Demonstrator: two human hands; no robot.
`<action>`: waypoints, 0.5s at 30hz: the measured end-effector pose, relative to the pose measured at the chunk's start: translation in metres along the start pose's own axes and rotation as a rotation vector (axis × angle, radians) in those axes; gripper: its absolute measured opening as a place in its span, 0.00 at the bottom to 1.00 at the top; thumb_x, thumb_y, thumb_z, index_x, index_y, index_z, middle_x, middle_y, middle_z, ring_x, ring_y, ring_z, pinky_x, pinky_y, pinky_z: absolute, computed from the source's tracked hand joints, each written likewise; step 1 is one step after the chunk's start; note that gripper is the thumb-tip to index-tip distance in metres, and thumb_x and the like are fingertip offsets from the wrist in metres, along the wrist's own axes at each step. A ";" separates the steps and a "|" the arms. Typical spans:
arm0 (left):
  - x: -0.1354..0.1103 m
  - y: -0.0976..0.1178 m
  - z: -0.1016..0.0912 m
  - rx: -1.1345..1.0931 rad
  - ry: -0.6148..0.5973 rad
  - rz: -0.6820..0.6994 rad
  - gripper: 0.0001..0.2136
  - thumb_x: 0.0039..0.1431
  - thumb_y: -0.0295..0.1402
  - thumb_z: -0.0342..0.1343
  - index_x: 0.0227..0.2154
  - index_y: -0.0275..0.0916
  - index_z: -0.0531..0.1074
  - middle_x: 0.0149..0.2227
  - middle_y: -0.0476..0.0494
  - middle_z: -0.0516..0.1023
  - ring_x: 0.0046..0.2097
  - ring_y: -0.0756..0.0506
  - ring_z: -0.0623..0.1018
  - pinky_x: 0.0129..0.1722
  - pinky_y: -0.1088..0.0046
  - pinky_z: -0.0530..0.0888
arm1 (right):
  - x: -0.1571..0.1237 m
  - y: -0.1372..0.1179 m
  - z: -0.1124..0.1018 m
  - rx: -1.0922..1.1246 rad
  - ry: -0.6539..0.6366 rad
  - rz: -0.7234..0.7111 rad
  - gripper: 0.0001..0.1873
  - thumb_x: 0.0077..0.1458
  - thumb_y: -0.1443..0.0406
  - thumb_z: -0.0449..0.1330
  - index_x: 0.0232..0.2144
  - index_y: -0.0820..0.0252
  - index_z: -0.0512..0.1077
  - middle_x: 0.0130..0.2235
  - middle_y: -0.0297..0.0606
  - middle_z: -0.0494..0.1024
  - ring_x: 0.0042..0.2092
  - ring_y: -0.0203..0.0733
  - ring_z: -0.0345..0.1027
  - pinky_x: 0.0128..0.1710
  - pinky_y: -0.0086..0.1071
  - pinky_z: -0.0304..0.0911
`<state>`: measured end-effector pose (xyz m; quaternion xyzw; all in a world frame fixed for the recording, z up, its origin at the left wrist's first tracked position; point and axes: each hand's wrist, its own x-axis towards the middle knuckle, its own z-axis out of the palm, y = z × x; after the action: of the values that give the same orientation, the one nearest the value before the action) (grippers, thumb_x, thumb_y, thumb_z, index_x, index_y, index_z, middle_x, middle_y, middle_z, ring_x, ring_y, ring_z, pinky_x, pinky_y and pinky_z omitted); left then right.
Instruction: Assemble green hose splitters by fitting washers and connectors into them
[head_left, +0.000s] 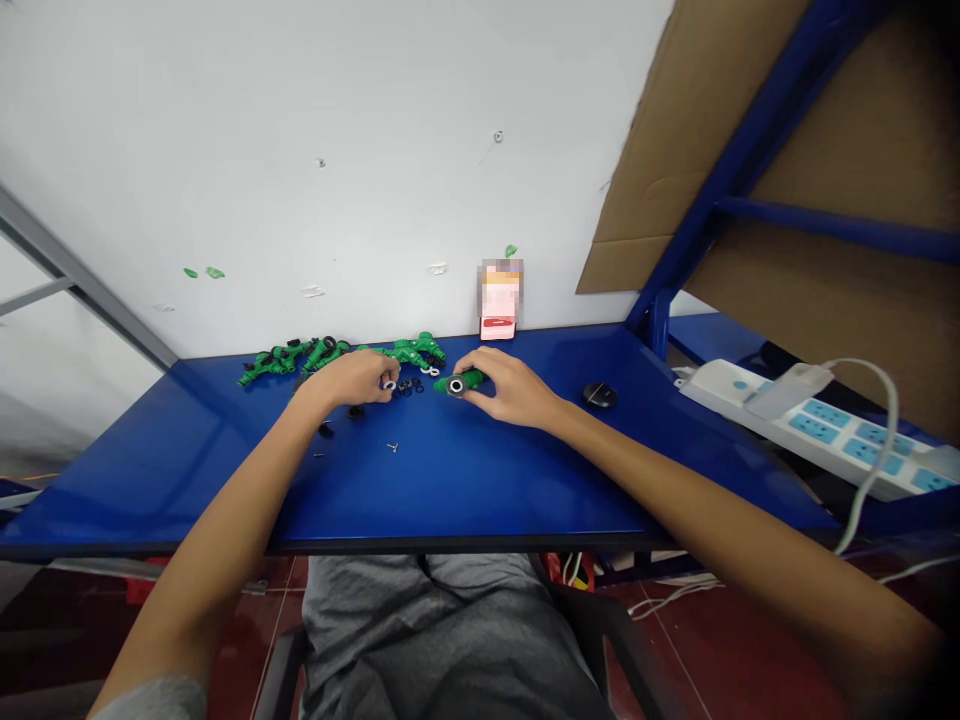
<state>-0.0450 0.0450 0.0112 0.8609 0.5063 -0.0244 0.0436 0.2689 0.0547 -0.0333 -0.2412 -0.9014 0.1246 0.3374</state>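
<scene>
My right hand is closed around a green plastic fitting, whose round dark end with a pale ring inside faces me. To the left, my left hand is pinched at a small white ring, low over the table. Small black rings lie just right of its fingertips, and more white rings lie a little farther back. Behind the left hand are several green fittings with black parts, partly hidden by it. A black cap-like part sits below that hand.
Loose screws lie on the blue table. A phone leans against the white wall. More green fittings are heaped at the back left. At the right are a round black object and a white power strip with a cable.
</scene>
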 end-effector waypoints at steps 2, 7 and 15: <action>0.000 -0.001 0.001 0.004 0.004 0.008 0.10 0.58 0.30 0.61 0.42 0.40 0.80 0.37 0.44 0.83 0.35 0.46 0.77 0.35 0.68 0.67 | 0.000 0.000 0.000 0.000 0.003 -0.004 0.08 0.67 0.60 0.64 0.47 0.52 0.73 0.46 0.42 0.81 0.46 0.51 0.76 0.47 0.44 0.70; 0.000 0.000 0.001 0.008 -0.001 0.003 0.11 0.57 0.30 0.61 0.43 0.40 0.80 0.37 0.44 0.84 0.35 0.46 0.78 0.34 0.69 0.66 | 0.000 0.001 0.000 -0.008 -0.005 -0.002 0.08 0.67 0.61 0.64 0.47 0.53 0.73 0.47 0.42 0.81 0.47 0.50 0.76 0.47 0.43 0.70; 0.001 0.000 0.000 0.005 -0.005 0.012 0.11 0.57 0.30 0.61 0.43 0.40 0.80 0.37 0.44 0.84 0.35 0.45 0.79 0.34 0.69 0.67 | 0.000 0.001 0.000 -0.007 -0.008 0.001 0.08 0.67 0.61 0.64 0.47 0.53 0.73 0.47 0.42 0.81 0.47 0.50 0.75 0.48 0.44 0.70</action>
<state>-0.0444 0.0454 0.0107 0.8641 0.5008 -0.0275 0.0428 0.2693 0.0550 -0.0337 -0.2424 -0.9031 0.1224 0.3328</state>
